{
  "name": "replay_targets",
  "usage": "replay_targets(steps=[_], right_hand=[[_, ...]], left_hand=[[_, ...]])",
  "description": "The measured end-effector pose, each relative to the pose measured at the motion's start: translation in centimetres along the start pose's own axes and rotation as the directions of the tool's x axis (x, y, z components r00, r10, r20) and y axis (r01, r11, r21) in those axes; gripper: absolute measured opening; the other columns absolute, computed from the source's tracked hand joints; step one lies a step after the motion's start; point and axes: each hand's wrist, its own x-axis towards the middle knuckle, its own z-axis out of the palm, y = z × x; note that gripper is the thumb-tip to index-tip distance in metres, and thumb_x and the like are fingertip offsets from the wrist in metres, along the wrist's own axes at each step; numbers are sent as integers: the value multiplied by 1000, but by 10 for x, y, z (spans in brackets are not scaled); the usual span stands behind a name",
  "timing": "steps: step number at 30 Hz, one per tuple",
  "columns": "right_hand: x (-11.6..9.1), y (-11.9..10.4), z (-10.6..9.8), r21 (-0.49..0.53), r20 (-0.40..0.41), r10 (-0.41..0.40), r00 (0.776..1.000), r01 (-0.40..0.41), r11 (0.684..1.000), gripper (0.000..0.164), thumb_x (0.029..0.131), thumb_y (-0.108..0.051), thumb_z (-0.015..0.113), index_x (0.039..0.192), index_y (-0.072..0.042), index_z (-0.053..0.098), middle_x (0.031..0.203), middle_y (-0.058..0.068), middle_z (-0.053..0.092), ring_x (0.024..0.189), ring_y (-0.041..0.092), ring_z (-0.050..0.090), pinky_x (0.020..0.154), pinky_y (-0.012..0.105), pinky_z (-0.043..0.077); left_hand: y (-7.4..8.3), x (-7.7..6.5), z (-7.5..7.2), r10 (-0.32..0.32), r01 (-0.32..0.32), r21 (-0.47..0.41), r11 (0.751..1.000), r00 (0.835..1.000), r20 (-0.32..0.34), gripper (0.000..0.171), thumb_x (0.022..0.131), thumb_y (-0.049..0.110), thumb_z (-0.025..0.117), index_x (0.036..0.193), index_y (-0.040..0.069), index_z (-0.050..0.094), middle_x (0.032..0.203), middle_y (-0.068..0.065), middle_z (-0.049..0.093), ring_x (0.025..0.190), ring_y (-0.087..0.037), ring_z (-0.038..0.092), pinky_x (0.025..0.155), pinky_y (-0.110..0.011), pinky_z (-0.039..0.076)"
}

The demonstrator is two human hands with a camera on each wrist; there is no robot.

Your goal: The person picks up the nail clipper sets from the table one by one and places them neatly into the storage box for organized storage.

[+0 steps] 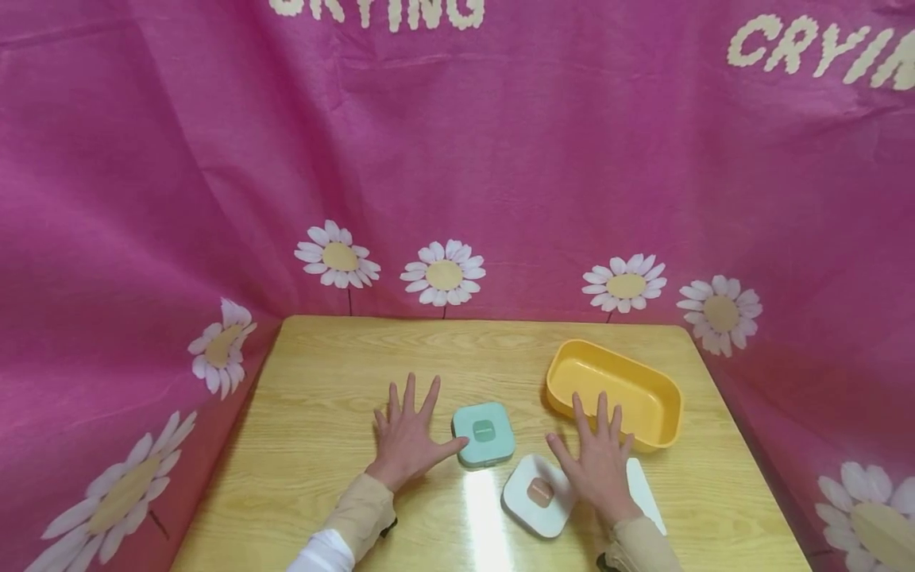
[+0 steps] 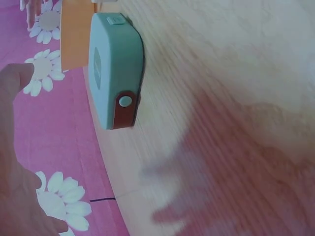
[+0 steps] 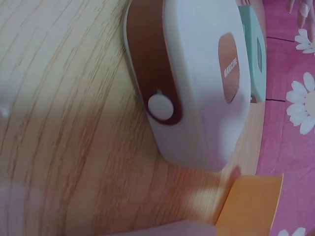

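Note:
My left hand (image 1: pixel 411 445) is held over the table with its fingers spread, its thumb tip overlapping the edge of a mint-green square case (image 1: pixel 484 433). In the left wrist view this green case (image 2: pixel 115 69) shows a brown strap with a snap button. My right hand (image 1: pixel 596 465), fingers also spread, is between a white square case (image 1: pixel 525 516) and a yellow container (image 1: pixel 654 381). The right wrist view shows the white case (image 3: pixel 206 123) with a brown strap, a white snap and a brown label reading "MANICURE". Neither hand holds anything.
A flat white piece (image 1: pixel 646 496) lies on the wooden table (image 1: pixel 322 357), partly hidden by the right hand and sleeve. The yellow container stands at the back right with its open side up. Pink cloth (image 1: pixel 500 159) with daisies surrounds the table's back and sides.

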Motion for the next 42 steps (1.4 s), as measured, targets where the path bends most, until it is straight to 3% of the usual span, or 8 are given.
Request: replay_targets(steps=[13, 24, 42], right_hand=[[-4, 17, -5, -4, 10, 57, 998, -57, 998, 87, 102, -58, 55, 169, -18, 18, 172, 30, -4, 152, 64, 0, 108, 89, 7], [-4, 35, -8, 20, -29, 88, 996, -88, 996, 90, 101, -57, 57, 169, -13, 18, 169, 36, 0, 151, 66, 1, 106, 90, 8], [-7, 51, -25, 17, -73, 130, 989, -129, 992, 92, 101, -56, 59, 168, -8, 18, 168, 39, 1, 150, 67, 1, 103, 92, 6]], left_hand=[[22, 12, 7, 41, -41, -51, 998, 999, -7, 116, 76, 85, 65, 169, 36, 17, 176, -15, 8, 158, -49, 9, 113, -82, 22], [44, 21, 7, 48, -45, -95, 994, 998, 28, 116, 76, 90, 59, 169, 38, 13, 176, -12, 7, 160, -45, 7, 118, -76, 20], [72, 37, 13, 96, -88, -156, 984, 994, 43, 113, 79, 84, 61, 169, 37, 14, 176, -12, 7, 159, -46, 10, 119, -74, 22]])
